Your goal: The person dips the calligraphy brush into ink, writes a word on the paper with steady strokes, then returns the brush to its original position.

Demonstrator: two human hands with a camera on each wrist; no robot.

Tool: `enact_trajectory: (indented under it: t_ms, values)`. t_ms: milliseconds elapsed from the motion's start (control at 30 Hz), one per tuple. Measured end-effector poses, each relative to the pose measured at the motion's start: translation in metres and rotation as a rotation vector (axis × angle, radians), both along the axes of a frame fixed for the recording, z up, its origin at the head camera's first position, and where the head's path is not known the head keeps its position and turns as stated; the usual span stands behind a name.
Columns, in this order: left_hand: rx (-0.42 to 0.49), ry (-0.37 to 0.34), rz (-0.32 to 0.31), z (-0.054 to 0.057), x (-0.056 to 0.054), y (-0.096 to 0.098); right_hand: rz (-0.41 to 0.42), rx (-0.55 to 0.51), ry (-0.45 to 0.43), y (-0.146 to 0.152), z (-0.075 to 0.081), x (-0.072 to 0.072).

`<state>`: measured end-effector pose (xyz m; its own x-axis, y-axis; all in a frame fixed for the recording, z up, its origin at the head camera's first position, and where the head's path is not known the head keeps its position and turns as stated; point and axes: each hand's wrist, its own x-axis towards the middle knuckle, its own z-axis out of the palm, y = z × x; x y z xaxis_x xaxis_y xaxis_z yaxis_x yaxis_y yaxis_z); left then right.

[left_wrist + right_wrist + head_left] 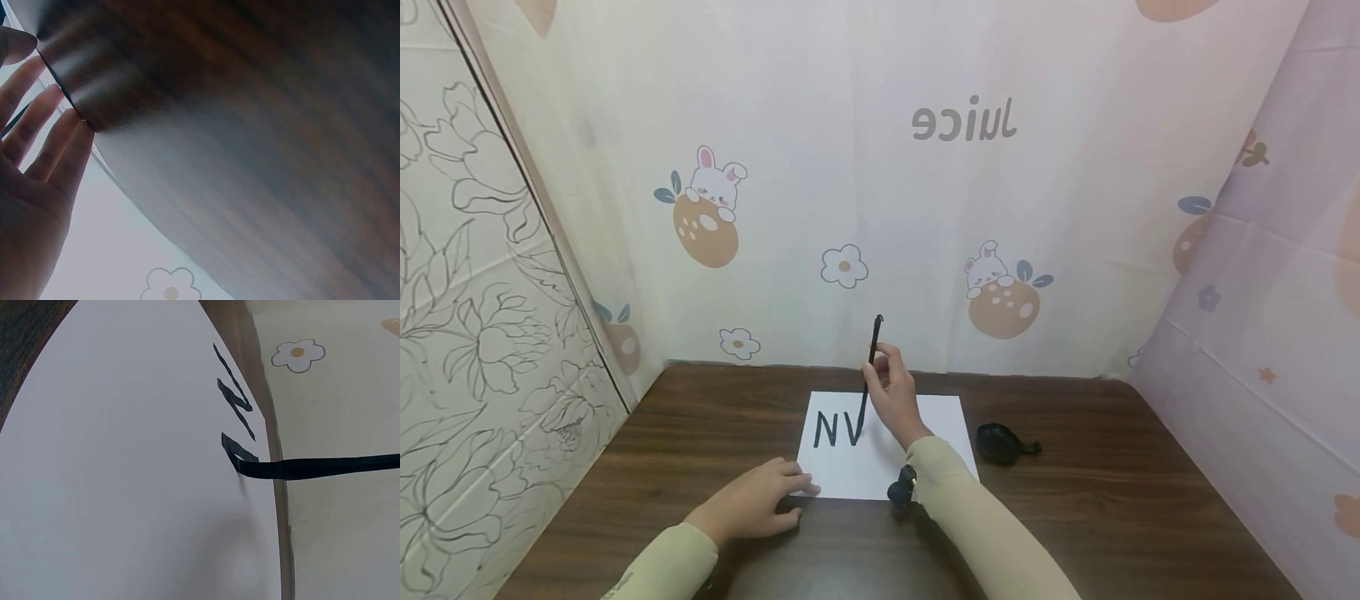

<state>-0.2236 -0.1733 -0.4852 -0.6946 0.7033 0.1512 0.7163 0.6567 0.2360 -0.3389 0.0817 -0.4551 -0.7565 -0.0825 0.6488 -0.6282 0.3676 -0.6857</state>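
Note:
A slim black brush [874, 343] stands nearly upright in my right hand [892, 392], pinched between thumb and fingers. Its tip meets the white sheet of paper [842, 479] at the V-shaped mark, just right of a black N. In the right wrist view the bent dark bristles of the brush [256, 470] touch that mark; the hand itself is out of that view. My left hand [756, 502] rests at the near left corner of the sheet, fingers extended onto it and thumb on the table. The left wrist view shows the left hand [37, 181] with its fingers straight.
Right of the paper sits a small black pan-shaped dish [998, 443] with a short handle pointing right. All of this lies on a dark wooden table [1097, 500]. Printed curtains [850, 167] hang behind and on both sides. A small black device [901, 487] is on my right wrist.

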Motion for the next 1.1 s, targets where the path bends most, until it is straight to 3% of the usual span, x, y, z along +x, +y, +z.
enact_trajectory:
  t_ms: [1100]
  values:
    - [0.004, -0.023, 0.009, 0.0006, 0.0010, 0.0001, -0.032, 0.008, 0.000, 0.0032, -0.0027, -0.0032]
